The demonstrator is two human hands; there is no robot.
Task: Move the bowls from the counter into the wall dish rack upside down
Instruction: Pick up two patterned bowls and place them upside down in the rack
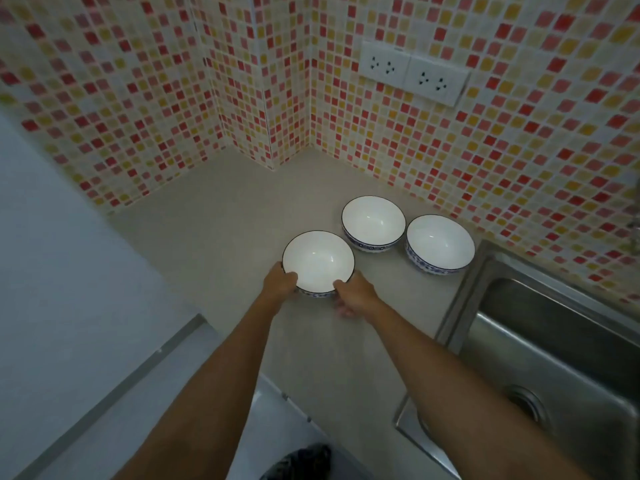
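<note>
Three white bowls with dark rims and blue patterned sides stand upright on the beige counter (214,216). The nearest bowl (318,259) is gripped at its near rim by both hands: my left hand (281,283) on its left side, my right hand (354,293) on its right side, each with a thumb over the rim. A second bowl (373,221) stands behind it to the right. The third bowl (440,242) sits further right, beside the sink. No wall dish rack is in view.
A stainless steel sink (540,344) with a drain is sunk into the counter at the right. Mosaic-tiled walls form a corner behind the counter, with a double socket (412,71) on the right wall. The counter's front edge runs below my arms.
</note>
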